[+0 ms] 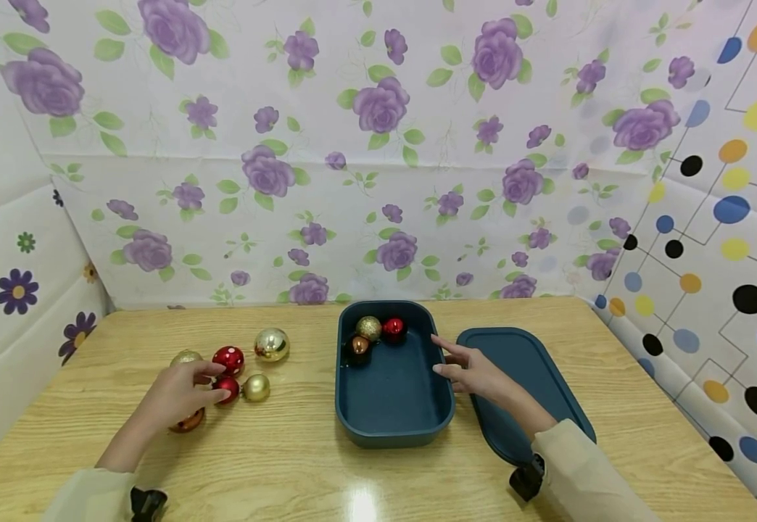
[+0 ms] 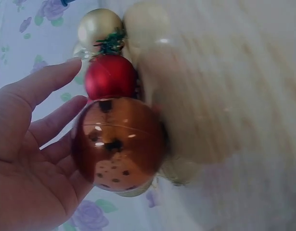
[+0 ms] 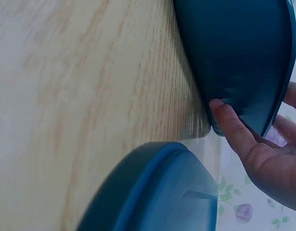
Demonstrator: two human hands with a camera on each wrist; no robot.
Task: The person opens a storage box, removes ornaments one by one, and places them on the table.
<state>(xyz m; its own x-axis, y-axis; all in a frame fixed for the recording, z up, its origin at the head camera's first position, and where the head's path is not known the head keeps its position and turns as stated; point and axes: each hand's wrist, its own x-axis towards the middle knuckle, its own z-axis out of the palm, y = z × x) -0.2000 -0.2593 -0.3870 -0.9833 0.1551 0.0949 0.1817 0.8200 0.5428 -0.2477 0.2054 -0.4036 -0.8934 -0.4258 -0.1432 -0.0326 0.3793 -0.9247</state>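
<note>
My left hand (image 1: pixel 179 391) is among shiny bauble ornaments on the left of the table, its thumb and fingertips right at a matte red bauble (image 1: pixel 226 390). In the left wrist view, a copper bauble (image 2: pixel 120 144) sits by the palm, in front of the red one. My right hand (image 1: pixel 476 370) touches the right wall of a dark blue rectangular box (image 1: pixel 394 440), with extended fingers reaching past the rim. The right wrist view shows one finger (image 3: pixel 232 126) straight against the outer wall. Inside the box lie glittery gold, red and copper baubles.
A flat dark blue lid (image 1: pixel 515 348) lies right of the box, partly under the right forearm. A spotted red bauble (image 1: pixel 228 360), a shiny gold bauble (image 1: pixel 271 344) and a matte gold one (image 1: pixel 257 388) surround the left hand. Patterned cloth (image 1: pixel 313 145) backs the wooden table.
</note>
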